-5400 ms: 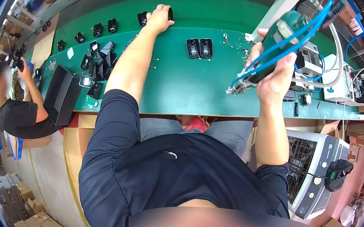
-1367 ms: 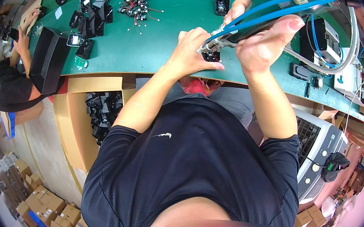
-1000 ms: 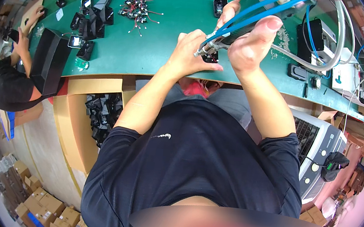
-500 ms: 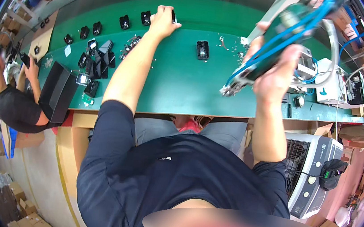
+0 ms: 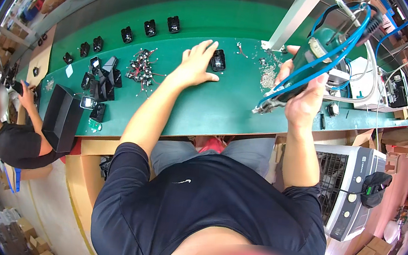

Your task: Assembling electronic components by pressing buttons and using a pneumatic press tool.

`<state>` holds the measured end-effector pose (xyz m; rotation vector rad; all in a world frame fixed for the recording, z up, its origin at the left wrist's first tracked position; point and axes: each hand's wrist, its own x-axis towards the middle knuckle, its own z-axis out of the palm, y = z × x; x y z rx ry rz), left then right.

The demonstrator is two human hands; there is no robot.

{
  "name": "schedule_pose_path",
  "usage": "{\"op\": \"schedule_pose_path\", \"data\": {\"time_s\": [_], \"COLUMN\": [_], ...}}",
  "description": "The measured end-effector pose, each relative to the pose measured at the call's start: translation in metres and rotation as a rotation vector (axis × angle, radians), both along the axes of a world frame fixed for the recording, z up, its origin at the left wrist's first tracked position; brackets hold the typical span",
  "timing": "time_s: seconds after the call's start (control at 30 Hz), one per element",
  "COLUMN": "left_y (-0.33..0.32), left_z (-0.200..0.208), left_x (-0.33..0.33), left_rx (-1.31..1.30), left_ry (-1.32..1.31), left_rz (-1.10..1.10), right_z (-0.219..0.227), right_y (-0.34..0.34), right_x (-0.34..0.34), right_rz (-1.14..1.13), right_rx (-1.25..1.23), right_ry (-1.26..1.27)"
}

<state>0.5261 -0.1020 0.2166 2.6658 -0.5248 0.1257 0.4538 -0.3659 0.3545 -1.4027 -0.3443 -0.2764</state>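
Observation:
My left hand [image 5: 196,66] reaches over the green bench with its fingers spread and nothing in them. Just beyond its fingertips lies a black plastic housing [image 5: 218,60], its hollow side up. My right hand [image 5: 305,101] is wrapped round a green-bodied power screwdriver [image 5: 318,49] with blue tubes along it. The tool is tilted, its metal tip [image 5: 265,106] pointing down and to the left above the bench. Along the far side stands a row of several similar black housings [image 5: 150,27]. Left of my forearm is a pile of small wired parts [image 5: 143,69].
Small screws [image 5: 268,76] lie scattered near a white upright post [image 5: 292,22]. Dark covers [image 5: 106,78] and a black bin [image 5: 61,119] are on the left. A co-worker [image 5: 16,141] sits at the far left. White equipment [image 5: 365,85] stands at the right, a cooler unit [image 5: 353,190] below.
My left hand has let go of a black housing at the right end of the far row and moved nearer and right. The screwdriver stays in my right hand, its tip slightly shifted.

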Motion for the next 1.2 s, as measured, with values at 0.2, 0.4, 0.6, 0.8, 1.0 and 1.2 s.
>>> {"op": "schedule_pose_path", "data": {"time_s": [0.2, 0.4, 0.6, 0.8, 1.0, 1.2], "left_y": [-0.020, -0.023, -0.038, -0.034, -0.036, -0.036], "left_z": [-0.030, -0.017, -0.029, -0.038, -0.035, -0.036], "left_x": [0.008, -0.055, -0.129, -0.132, -0.134, -0.134], "left_rx": [-0.209, -0.415, -0.405, -0.378, -0.404, -0.416], "left_ry": [-0.062, -0.032, -0.107, -0.130, -0.159, -0.149], "left_rz": [0.085, 0.003, 0.033, 0.091, 0.083, 0.088], "right_z": [-0.003, 0.004, -0.043, -0.021, -0.028, -0.028], "right_y": [0.017, 0.027, 0.069, 0.082, 0.081, 0.088], "right_x": [-0.006, 0.006, 0.028, -0.008, -0.012, -0.013], "right_rz": [0.028, 0.060, 0.354, 0.215, 0.172, 0.116], "right_rx": [-0.001, 0.001, 0.610, 0.311, 0.213, 0.373], "right_ry": [-0.003, -0.078, -0.076, -0.054, -0.092, -0.045]}}
